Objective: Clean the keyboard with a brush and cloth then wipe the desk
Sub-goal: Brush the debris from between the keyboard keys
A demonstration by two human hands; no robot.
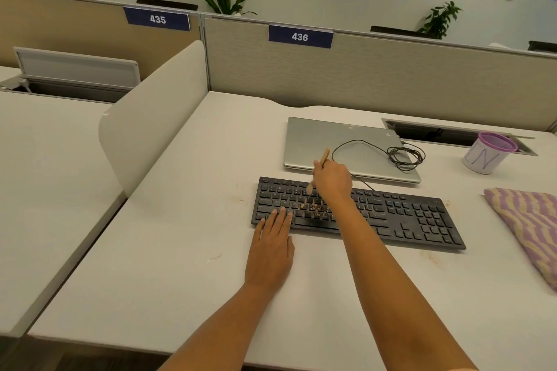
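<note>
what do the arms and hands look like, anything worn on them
Two bare forearms, with no sleeves over them. The left hand and right hand are ungloved. No watch, bracelet or ring shows on either, and no markings.

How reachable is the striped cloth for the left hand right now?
Probably not easily: the left hand rests on the left end of the keyboard, the cloth lies far right, and the right arm, holding the brush, crosses between.
</note>
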